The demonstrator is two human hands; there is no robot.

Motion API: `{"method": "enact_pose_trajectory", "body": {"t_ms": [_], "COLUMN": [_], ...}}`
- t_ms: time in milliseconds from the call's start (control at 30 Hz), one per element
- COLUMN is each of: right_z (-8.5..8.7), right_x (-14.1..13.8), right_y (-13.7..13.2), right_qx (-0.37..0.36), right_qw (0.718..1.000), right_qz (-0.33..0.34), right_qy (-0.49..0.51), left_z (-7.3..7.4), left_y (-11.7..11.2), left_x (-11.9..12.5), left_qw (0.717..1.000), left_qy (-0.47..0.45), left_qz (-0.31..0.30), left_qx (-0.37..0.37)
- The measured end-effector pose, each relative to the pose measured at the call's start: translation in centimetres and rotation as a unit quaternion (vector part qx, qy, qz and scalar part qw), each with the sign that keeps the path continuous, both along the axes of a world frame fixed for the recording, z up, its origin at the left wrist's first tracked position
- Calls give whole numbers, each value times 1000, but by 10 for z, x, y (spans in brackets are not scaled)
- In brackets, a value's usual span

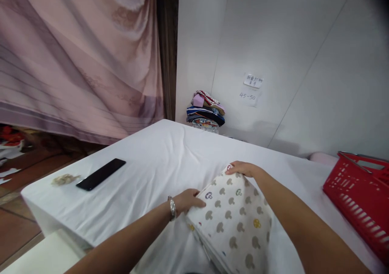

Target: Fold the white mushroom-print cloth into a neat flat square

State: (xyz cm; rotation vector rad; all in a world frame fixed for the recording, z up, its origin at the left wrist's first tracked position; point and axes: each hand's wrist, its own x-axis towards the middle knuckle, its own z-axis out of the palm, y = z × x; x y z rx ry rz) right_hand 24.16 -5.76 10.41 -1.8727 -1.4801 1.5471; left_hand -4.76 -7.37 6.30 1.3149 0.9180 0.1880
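Observation:
A folded white cloth printed with small mushrooms [235, 217] lies on the white-covered table [158, 160] in front of me. My left hand [190, 201], with a silver bracelet at the wrist, grips the cloth's left edge with fingers closed on it. At the cloth's far corner my right hand [244, 168] pinches the fabric, fingers curled over the edge.
A black phone [101, 174] and a small beige crumpled thing [63, 179] lie near the table's left end. A stack of folded clothes [206, 112] stands at the far wall. A red plastic basket [360, 199] sits at the right. A pink curtain [82, 59] hangs behind.

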Motion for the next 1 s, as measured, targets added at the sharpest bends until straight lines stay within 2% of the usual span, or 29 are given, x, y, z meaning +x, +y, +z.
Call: {"method": "enact_pose_trajectory", "body": {"t_ms": [67, 133, 200, 267, 300, 333, 367, 400, 433, 467, 533, 567, 600, 667, 700, 733, 767, 833, 1000], "right_z": [24, 54, 88, 120, 131, 139, 141, 137, 127, 111, 63, 35, 5, -48, -69, -84, -95, -104, -102], "right_x": [8, 15, 20, 20, 19, 17, 15, 13, 11, 10, 6, 4, 1, -5, -8, -11, -14, -16, -16], "right_y": [-5, -12, -22, -35, -42, -50, -57, -64, -70, -75, -84, -89, -94, -106, -112, -117, -121, -127, -138], "right_qx": [32, 107, 212, 310, 365, 419, 473, 522, 565, 601, 647, 652, 646, 604, 581, 561, 541, 513, 495], "right_qw": [999, 994, 976, 945, 917, 882, 841, 797, 752, 712, 651, 641, 645, 684, 707, 726, 745, 769, 796], "right_qz": [-2, -22, -42, -44, -55, -59, -58, -48, -32, -13, 8, 13, 24, 70, 87, 75, 63, 38, 20], "right_qy": [21, 18, -18, -95, -150, -205, -256, -301, -336, -363, -397, -405, -409, -403, -394, -390, -386, -380, -348], "left_z": [27, 65, 111, 155, 172, 185, 192, 193, 186, 172, 126, 97, 67, 14, -7, -23, -33, -41, -37], "left_y": [9, 20, 31, 37, 38, 38, 37, 36, 35, 33, 29, 25, 21, 9, 3, -1, -5, -9, -6], "left_x": [0, 2, 4, 6, 7, 7, 6, 6, 5, 4, 3, 2, 1, -1, -2, -2, -3, -3, -9], "left_qw": [993, 962, 886, 785, 732, 685, 641, 606, 579, 562, 561, 572, 588, 620, 633, 644, 653, 666, 673], "left_qy": [13, 42, 101, 177, 205, 216, 220, 219, 215, 211, 204, 200, 196, 185, 183, 182, 178, 171, 137], "left_qz": [-24, -16, 13, 17, 30, 35, 40, 41, 36, 26, -12, -38, -69, -136, -154, -157, -155, -143, -129], "left_qx": [111, 270, 453, 593, 649, 695, 734, 764, 785, 799, 802, 794, 781, 750, 736, 727, 719, 712, 715]}}
